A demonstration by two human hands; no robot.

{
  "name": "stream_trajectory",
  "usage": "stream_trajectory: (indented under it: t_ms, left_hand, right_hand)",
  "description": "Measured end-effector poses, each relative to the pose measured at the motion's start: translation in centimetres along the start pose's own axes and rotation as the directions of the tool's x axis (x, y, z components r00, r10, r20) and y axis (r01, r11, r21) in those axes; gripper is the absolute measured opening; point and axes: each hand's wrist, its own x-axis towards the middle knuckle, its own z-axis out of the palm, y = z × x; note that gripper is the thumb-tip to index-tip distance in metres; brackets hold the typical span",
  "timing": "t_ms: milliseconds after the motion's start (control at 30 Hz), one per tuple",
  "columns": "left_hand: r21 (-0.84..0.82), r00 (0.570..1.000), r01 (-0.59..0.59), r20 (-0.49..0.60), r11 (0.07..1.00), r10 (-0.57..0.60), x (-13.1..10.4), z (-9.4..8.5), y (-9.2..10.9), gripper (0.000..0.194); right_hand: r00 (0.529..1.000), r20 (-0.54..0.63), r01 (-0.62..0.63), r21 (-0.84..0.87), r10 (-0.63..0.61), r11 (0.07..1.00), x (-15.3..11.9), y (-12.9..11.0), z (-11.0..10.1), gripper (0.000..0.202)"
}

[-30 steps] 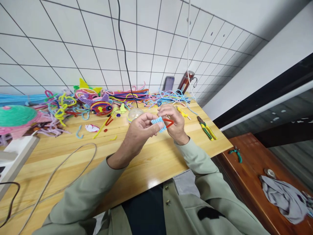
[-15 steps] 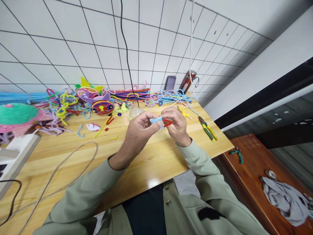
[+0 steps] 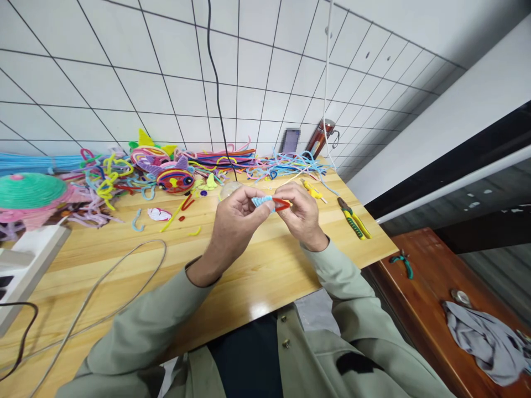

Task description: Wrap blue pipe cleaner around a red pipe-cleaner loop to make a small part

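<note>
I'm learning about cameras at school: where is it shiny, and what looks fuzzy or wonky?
Head view: white glare on the wooden table, near its front edge; head view: blocky squares hide detail on the upright rectangle by the wall, whose lines slant; head view: the light blue piece in the left hand looks slightly soft.

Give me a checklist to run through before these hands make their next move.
1. Left hand has hold of the blue ribbed piece: ok, pinched between thumb and fingers.
2. Right hand firmly grips the red strip: cannot tell; it is right at the strip, but its grip is partly hidden.
3. Red strip fastened to the blue ribbed piece: cannot tell, fingers cover the area.
4. Yellow-and-green-handled pliers off to the right: ok, lying on the table.
5. Grey cable apart from both hands: ok, lying to their left.
</note>
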Motion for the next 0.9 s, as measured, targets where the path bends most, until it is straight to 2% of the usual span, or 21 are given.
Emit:
stream_trajectory:
  t_ms: [200, 400, 533, 767, 900]
  left_hand:
    - [-0.007, 1.000, -0.001, -0.029, 1.000, 0.001, 0.3, -0.2, -0.4, 0.023]
    - [-0.012, 1.000, 0.005, 0.005, 1.000, -0.005, 0.5, -0.4, -0.6, 0.019]
    - [0.000, 1.000, 0.014, -0.021, 1.000, -0.014, 0.5, -0.3, -0.6, 0.017]
    - [0.009, 0.998, 0.047, -0.047, 0.999, -0.046, 0.8, -0.5, -0.8, 0.019]
    - [0.008, 0.993, 0.091, -0.073, 0.996, -0.090, 0.9, -0.5, -0.7, 0.020]
  right_hand:
    - [0.999, 0.039, -0.017, -0.002, 0.017, 1.000, 0.0, -0.2, -0.3, 0.009]
    - [0.999, 0.039, -0.020, 0.024, 0.019, 1.000, -0.3, -0.3, -0.4, 0.005]
    - [0.994, 0.052, -0.101, 0.054, 0.099, 0.993, -0.6, -0.2, -0.3, 0.004]
    - [0.971, 0.070, -0.237, 0.183, 0.228, 0.954, -1.0, 0.1, 0.0, 0.010]
    - [0.955, 0.123, -0.293, 0.229, 0.271, 0.928, -1.3, 0.3, -0.2, 0.027]
